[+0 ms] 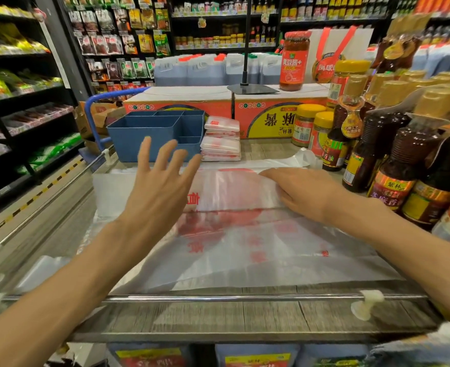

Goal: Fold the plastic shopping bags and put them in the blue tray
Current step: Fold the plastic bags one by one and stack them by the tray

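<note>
Head view, shop aisle. One plastic shopping bag (245, 234), translucent with red print, lies spread flat on the wood-grain desk (218, 316) behind a metal rail (245, 298). A lengthwise fold appears started: the far strip of the bag is doubled over toward the near side, forming a crease line across the middle.

Right hand (306, 194): palm down, fingers straight, pressing on the folded strip at its right end. Grip released, holding nothing; judged purpose is to pin the layer so the slippery film does not spring back.

Left hand (163, 181): raised above the bag's left part, fingers spread and straight, touching nothing. Grip released. Probably poised to smooth or flatten the crease leftward while the right hand anchors it.

Blue tray (144, 139): stands at the far left of the desk, just beyond the bag, within reach of the left hand. Four compartments visible; all look empty from this angle, though the floors are partly hidden.

Folded bags (221, 140): stacked just beside the tray's right wall, two bundles one on the other. Exact count per bundle not readable, edges too fine. None in the tray yet.

Count: bag in work 1; tray 1; stacks 2; cartons (179, 102) behind 2. Sauce bottles (388, 154) crowd the right edge, near the right wrist – knock risk
</note>
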